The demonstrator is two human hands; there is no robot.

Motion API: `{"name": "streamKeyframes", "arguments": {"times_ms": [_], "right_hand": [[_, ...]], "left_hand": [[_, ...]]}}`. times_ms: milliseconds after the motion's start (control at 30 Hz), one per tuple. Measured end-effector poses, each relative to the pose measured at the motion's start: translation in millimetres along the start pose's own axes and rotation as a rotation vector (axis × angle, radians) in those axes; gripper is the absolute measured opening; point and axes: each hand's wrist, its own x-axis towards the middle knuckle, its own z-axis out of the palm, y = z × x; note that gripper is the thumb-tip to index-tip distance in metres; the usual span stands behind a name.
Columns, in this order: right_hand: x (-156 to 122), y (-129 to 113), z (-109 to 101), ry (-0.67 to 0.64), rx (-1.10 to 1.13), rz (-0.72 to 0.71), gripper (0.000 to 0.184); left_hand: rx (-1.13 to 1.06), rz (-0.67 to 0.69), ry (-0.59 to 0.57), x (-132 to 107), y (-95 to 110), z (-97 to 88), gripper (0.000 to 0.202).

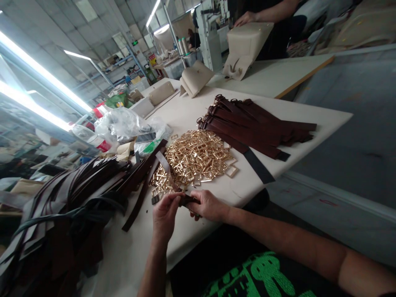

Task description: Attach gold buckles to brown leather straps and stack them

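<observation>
Close to the table's front edge, my left hand (166, 212) pinches a brown leather strap (170, 178) whose pale-backed length rises over the buckle pile. My right hand (210, 206) is closed on the same strap, its fingers curled underneath; whether a buckle is also in them is hidden. Just beyond both hands lies a heap of gold rectangular buckles (198, 154). Right of it, brown leather straps with gold fittings (247, 123) lie fanned in a stack. To the left, a large bundle of loose dark straps (71, 198) spreads across the table.
The white table (318, 119) ends in a corner at the right. Clear plastic bags (123, 123) lie at the back left. Beige bag pieces (194, 78) stand along the far side. Across the table, a co-worker's hand (246, 18) rests on a beige bag (247, 45).
</observation>
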Motion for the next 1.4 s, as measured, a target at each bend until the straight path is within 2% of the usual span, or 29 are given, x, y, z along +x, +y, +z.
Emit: {"name": "streamKeyframes", "arguments": {"times_ms": [167,300,533,600,700,767,900,1067,1200,1333,1400], "right_hand": [[0,-2,-1,-0.017,-0.009,-0.011,0.021],[0,0,-1,-0.027,-0.024,0.006,0.026],[1,4,-3,-0.07,-0.089,-0.054,0.021],[0,4,-3,-0.078,-0.068,-0.065,0.021],[-1,3,-4,-0.057,-0.006,-0.096,0.027],[-1,4,-5,-0.043,0.048,-0.112,0.029],[1,4,-10,-0.083,0.102,-0.103,0.021],[0,1,-18,-0.125,0.056,-0.052,0.005],[-4,-2,-18,-0.147,0.08,-0.066,0.014],[-1,-1,-10,-0.019,0.109,-0.08,0.024],[1,-1,-6,0.023,0.119,-0.075,0.028]], "left_hand": [[-0.049,0.063,0.052,-9,-7,0.9,0.013],[0.134,0.206,0.054,-13,-12,0.0,0.011],[0.284,0.287,0.027,-6,-6,6.9,0.008],[0.277,0.243,0.03,-5,-6,11.7,0.013],[0.037,0.086,0.076,-9,-12,20.9,0.024],[-0.116,0.02,0.12,-14,-17,26.9,0.022],[-0.123,0.03,0.203,-23,-23,33.6,0.016],[-0.136,-0.02,0.126,-26,-25,33.3,0.018],[-0.071,0.0,0.118,-24,-19,30.4,0.016],[-0.081,-0.009,0.032,-27,-14,30.6,0.018],[-0.152,-0.077,0.05,-30,-17,32.0,0.02]]}}
